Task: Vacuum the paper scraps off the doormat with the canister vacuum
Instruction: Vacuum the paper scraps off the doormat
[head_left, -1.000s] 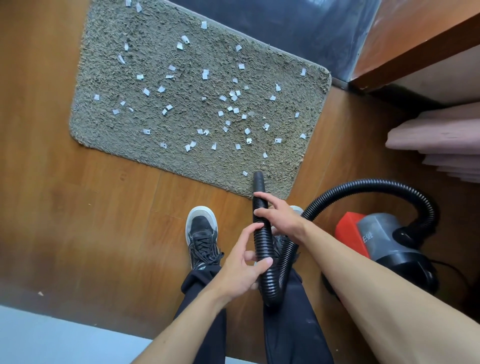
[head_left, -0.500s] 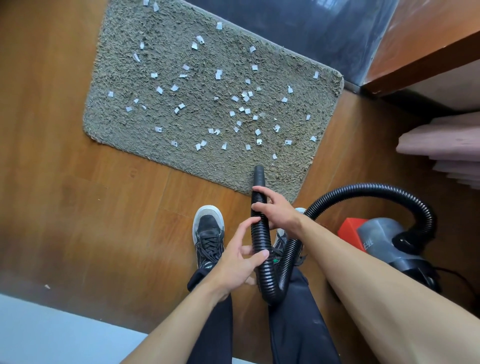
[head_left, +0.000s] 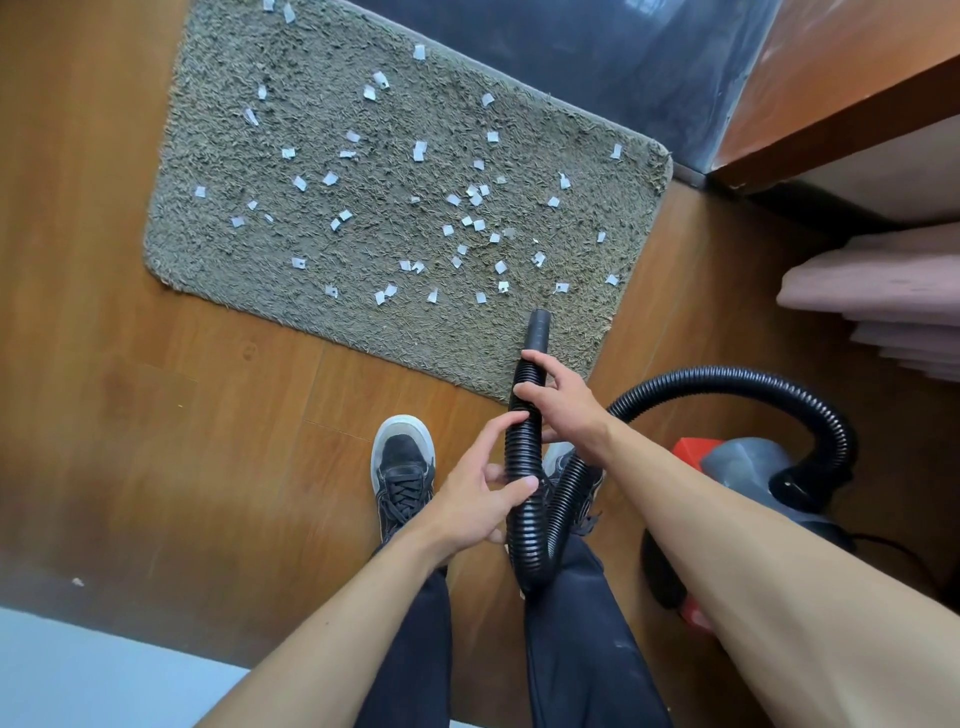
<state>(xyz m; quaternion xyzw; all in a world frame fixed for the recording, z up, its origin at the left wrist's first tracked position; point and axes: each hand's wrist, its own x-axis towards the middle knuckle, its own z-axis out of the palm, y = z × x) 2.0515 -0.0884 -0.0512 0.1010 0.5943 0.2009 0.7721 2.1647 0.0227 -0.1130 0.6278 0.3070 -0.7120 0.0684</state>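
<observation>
A grey shaggy doormat lies on the wood floor, strewn with several small white paper scraps. The black ribbed vacuum hose points up at the mat, its smooth nozzle end over the mat's near right edge. My right hand grips the hose just behind the nozzle. My left hand wraps the hose lower down, thumb and fingers around it. The hose loops down between my legs and arcs right to the grey and red canister vacuum.
My two dark shoes stand just short of the mat. A dark door panel sits behind the mat. Wooden furniture and folded pink fabric fill the right. A pale floor strip lies at bottom left.
The nozzle has moved forward from the mat's near edge to over the pile. Both hands kept their grip on the hose.
</observation>
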